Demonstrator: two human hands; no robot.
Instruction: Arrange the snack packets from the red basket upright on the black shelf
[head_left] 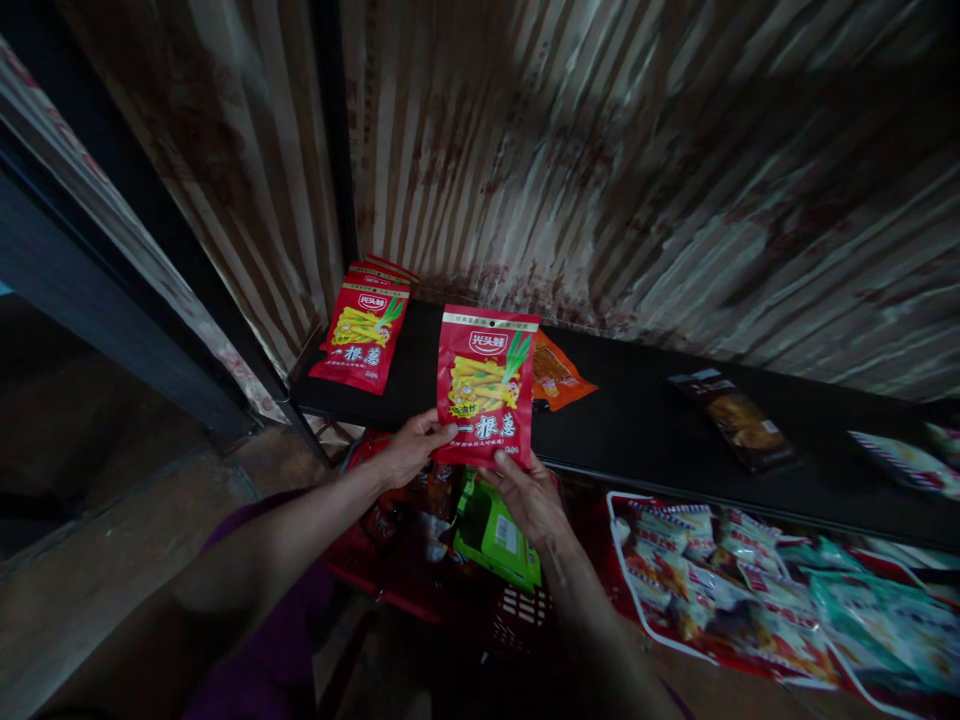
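Upright between my two hands is a red snack bag (487,380) with yellow sticks and a green onion printed on its front. My left hand (412,445) pinches the lower left edge, thumb on the front. The lower right corner is gripped by my right hand (526,492), its thumb also on the front. Matching red snack bags (361,335) lean in a stack at the left end of the black shelf (622,430). Partly hidden behind the held bag, an orange packet (562,375) lies on the shelf.
Below my hands, a red basket (420,595) holds a green package (499,535) and dark packets. A brown packet (739,420) lies farther right on the shelf. A white-rimmed red tray (616,530) of snack bags stands low at right. Striped sheeting (600,170) backs the shelf.
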